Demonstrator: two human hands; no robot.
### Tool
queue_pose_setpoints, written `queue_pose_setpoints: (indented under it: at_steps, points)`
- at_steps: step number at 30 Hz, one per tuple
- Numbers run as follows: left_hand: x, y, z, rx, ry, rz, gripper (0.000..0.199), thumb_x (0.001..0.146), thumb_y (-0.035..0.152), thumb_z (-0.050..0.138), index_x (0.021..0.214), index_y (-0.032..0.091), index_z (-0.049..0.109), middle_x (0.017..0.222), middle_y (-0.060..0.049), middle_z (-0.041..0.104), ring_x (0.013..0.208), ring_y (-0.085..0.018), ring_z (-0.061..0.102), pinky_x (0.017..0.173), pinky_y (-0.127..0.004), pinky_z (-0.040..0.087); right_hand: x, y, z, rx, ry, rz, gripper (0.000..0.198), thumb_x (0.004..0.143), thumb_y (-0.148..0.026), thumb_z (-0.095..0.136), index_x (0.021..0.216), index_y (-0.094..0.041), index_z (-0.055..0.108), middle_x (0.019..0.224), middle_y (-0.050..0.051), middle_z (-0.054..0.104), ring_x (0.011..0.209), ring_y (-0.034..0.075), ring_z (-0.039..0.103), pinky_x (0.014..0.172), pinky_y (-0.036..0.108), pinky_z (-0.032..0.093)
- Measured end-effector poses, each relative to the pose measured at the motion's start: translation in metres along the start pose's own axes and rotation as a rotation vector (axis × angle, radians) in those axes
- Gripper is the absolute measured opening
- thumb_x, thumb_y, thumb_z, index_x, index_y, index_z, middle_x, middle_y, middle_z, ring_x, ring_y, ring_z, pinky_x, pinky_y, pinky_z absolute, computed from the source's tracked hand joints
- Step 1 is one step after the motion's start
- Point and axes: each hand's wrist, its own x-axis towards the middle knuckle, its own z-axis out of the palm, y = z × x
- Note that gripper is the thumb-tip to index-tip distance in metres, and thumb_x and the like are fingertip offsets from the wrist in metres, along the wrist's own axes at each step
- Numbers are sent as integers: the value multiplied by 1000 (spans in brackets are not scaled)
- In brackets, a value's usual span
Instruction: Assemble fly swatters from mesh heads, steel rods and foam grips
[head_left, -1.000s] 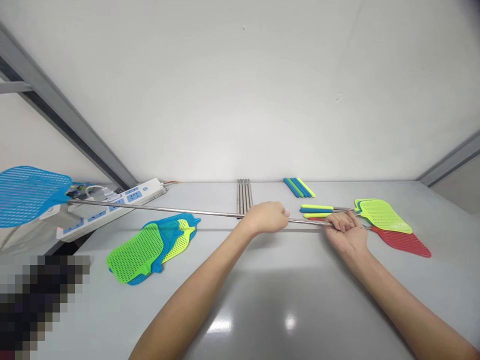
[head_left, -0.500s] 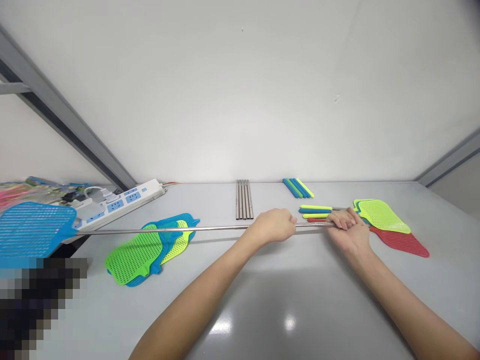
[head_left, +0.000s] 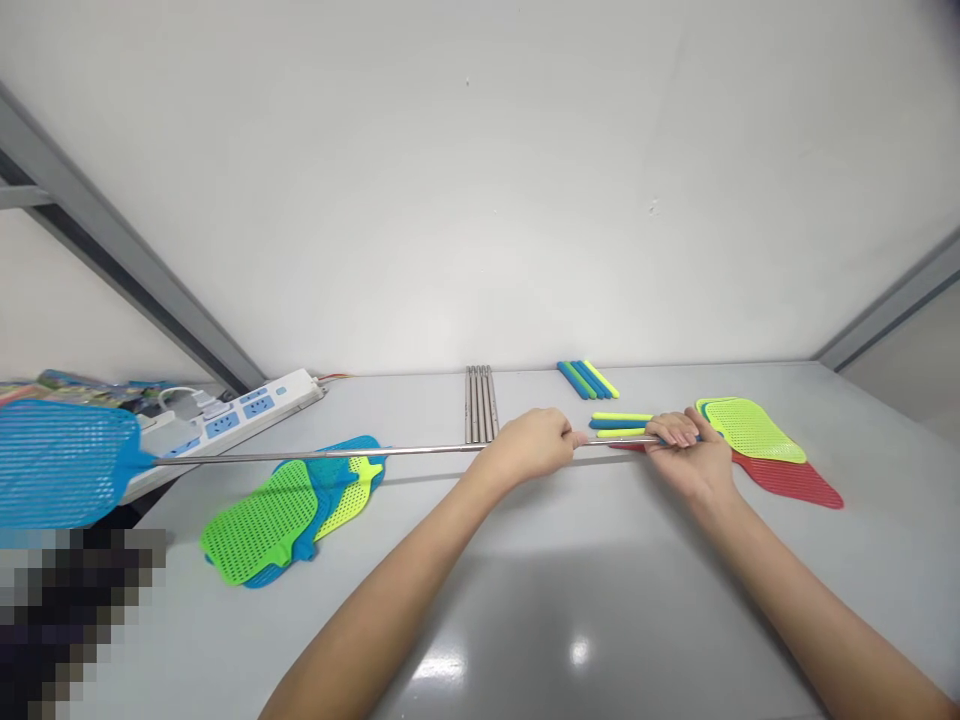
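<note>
A blue fly swatter stretches level across the view on a long extended metal rod. My left hand is closed around the rod near its middle. At the rod's right end, my right hand is closed, palm partly up, with fingers curled over it; the very end is hidden in that hand. Behind my right hand lie swatters with yellow and blue handles, a yellow-green head and a red head.
Loose green, blue and yellow swatter heads overlap on the grey table at left. Several metal rods and coloured handles lie near the wall. A white power strip is at back left, with plastic-wrapped items beyond.
The view has shifted slightly, so the table items appear a little further left. Both hands keep their hold on the swatter rod, and the right fingers have shifted slightly on it.
</note>
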Motion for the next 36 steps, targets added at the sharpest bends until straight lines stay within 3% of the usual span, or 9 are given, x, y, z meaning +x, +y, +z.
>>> queue_pose_setpoints:
  at_steps: [4,10,13,18,22,26,36]
  points:
    - [0,-2,0,10,42,22,34,77,40,35,54,19,48,52,0,45,45,-12,39,42,-24,24,1,0,-1,1,0,18,29,75,-9,33,56,-20,14,44,-7,18,37,8,26,37,21,31]
    - [0,-6,-1,-28,42,99,29,77,35,35,59,18,51,60,0,51,49,-11,42,43,-22,27,-5,3,11,-68,-163,69,32,76,-13,41,56,-20,17,47,-7,23,42,7,31,43,21,36]
    - [-1,-4,-1,-32,75,139,28,77,34,36,59,18,50,59,0,51,51,-11,42,43,-22,27,-7,4,16,-137,-180,71,33,78,-13,40,55,-19,16,47,-7,18,40,7,27,42,21,34]
    - [0,3,4,35,93,187,29,78,35,37,60,17,53,58,-1,52,52,-12,45,44,-22,27,0,1,9,-155,9,71,33,80,-10,30,56,-20,11,46,-7,11,37,8,19,36,20,29]
    - [2,5,13,157,179,156,28,80,33,37,65,18,56,65,-3,56,56,-14,50,44,-23,27,6,0,2,-131,167,45,31,81,-8,24,57,-20,8,46,-8,9,35,7,16,33,20,25]
    - [4,8,18,265,246,196,28,82,30,36,66,18,56,63,-3,57,56,-15,52,43,-23,28,7,-1,0,-138,217,-11,30,80,-6,21,58,-20,8,47,-8,7,34,7,16,32,19,23]
    - [1,19,20,404,263,196,26,82,27,36,70,19,58,67,-3,62,60,-17,57,47,-25,36,5,2,0,-172,295,-6,29,80,-3,15,58,-20,6,47,-8,5,31,6,15,29,17,20]
